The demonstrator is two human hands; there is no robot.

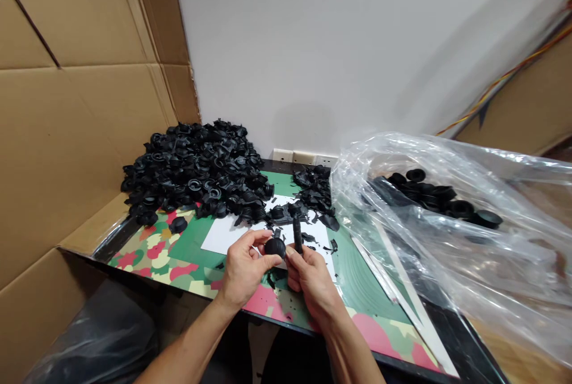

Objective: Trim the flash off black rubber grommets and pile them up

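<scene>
My left hand pinches a small round black rubber part between thumb and fingers, just above the table. Close beside it, my right hand is closed around a dark slim tool that points upward, its tip next to the part. Both hands hover over a white sheet lying on a camouflage-patterned mat. Black trimmings are scattered on the sheet around them.
A big heap of black rubber parts fills the back left of the table. A clear plastic bag holding several more black parts lies at the right. Cardboard panels wall the left side; a dark bag sits below.
</scene>
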